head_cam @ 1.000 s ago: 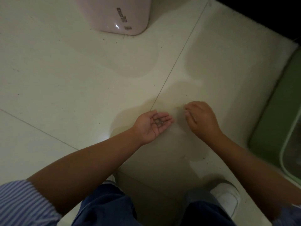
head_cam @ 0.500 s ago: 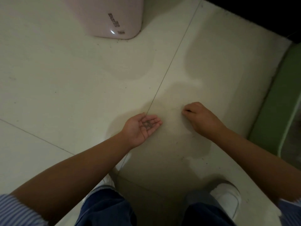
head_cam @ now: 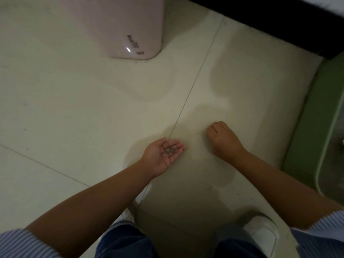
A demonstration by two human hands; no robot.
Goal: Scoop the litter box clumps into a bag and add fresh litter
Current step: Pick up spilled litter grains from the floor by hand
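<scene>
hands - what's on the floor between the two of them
Head view: only bare tile lies between the left hand, cupping litter grains, and the right hand; no grout line or object.

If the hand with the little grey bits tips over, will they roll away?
Probably. The litter grains lie loose in the cupped left hand, so tilting would likely spill them. They look small and light, so they would likely scatter over the smooth floor tiles.

A pink appliance [head_cam: 119,25] stands on the pale tiled floor [head_cam: 65,108], a white shoe [head_cam: 260,233] nearer.
</scene>
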